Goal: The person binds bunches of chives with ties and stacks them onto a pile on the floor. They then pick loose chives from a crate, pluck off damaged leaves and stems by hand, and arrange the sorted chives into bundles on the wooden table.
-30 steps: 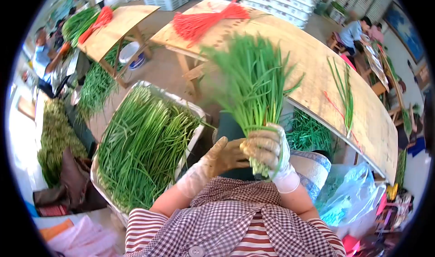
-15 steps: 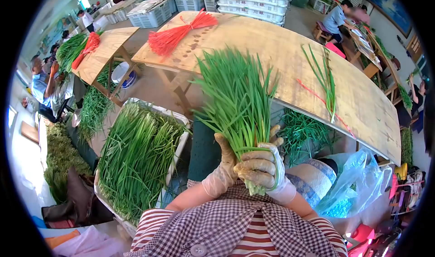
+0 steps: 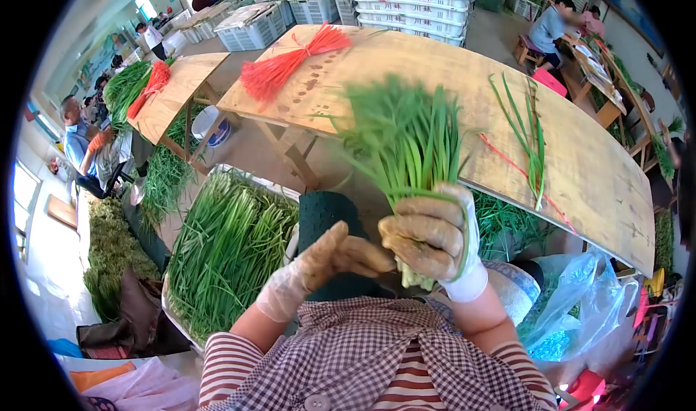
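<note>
A bunch of green chives (image 3: 413, 135) stands upright in my gloved right hand (image 3: 431, 237), whose fingers wrap round the pale stalks near their cut ends. The leaf tips are smeared by motion. A green strand runs across the bunch just above my fingers and down past the palm. Left of the stalks, my left hand (image 3: 337, 259) is in a stained glove, thumb raised and fingers stretched toward the bunch, holding nothing. Beyond the bunch, a few loose chives (image 3: 533, 143) and a red tie (image 3: 507, 156) lie on the wooden table (image 3: 594, 172).
A white crate (image 3: 293, 248) heaped with chives (image 3: 232, 251) stands to my left. Red ties (image 3: 293, 63) lie at the table's far left. A clear plastic bag (image 3: 580, 302) sits at my right. Co-workers sit at other tables; stacked white crates (image 3: 409, 9) stand behind.
My left hand has come off the bunch and moved left and down. My right hand still grips the chives, now slightly higher and farther right.
</note>
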### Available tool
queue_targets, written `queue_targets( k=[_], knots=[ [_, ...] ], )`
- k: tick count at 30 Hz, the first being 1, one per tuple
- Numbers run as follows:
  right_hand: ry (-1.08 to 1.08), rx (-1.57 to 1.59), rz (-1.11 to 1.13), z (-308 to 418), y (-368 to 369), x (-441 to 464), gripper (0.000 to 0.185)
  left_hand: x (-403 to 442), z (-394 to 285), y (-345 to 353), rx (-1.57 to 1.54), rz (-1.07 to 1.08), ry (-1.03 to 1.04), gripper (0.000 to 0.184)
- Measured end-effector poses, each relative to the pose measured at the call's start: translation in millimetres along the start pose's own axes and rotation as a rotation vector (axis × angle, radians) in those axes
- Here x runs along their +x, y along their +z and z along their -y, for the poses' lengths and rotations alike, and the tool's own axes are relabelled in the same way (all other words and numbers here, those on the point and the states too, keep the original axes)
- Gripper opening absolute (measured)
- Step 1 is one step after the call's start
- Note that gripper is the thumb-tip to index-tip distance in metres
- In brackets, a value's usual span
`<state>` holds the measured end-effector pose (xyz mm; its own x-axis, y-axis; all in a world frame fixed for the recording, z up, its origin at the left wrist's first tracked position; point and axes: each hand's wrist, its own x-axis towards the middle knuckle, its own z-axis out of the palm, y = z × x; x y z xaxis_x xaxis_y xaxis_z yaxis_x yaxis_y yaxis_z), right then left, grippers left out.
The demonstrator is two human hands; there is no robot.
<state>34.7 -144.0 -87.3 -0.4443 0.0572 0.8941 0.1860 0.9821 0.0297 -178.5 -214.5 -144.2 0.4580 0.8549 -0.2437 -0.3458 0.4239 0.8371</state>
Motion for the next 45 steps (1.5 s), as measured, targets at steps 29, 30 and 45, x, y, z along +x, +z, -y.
queue_targets(
  k=[29, 30, 45],
  knots=[
    [0.421, -0.252, 0.16, -211, 75, 107, 0.019, 105, 95, -71, -0.215, 0.001, 0.196, 0.051],
    [0.459, -0.258, 0.229, -224, 82, 113, 0.019, 106, 96, -71, -0.206, -0.002, 0.197, 0.051],
    [0.979, -0.083, 0.412, -293, 81, 80, 0.016, 106, 108, -80, -0.149, 0.022, 0.203, 0.046]
  ],
)
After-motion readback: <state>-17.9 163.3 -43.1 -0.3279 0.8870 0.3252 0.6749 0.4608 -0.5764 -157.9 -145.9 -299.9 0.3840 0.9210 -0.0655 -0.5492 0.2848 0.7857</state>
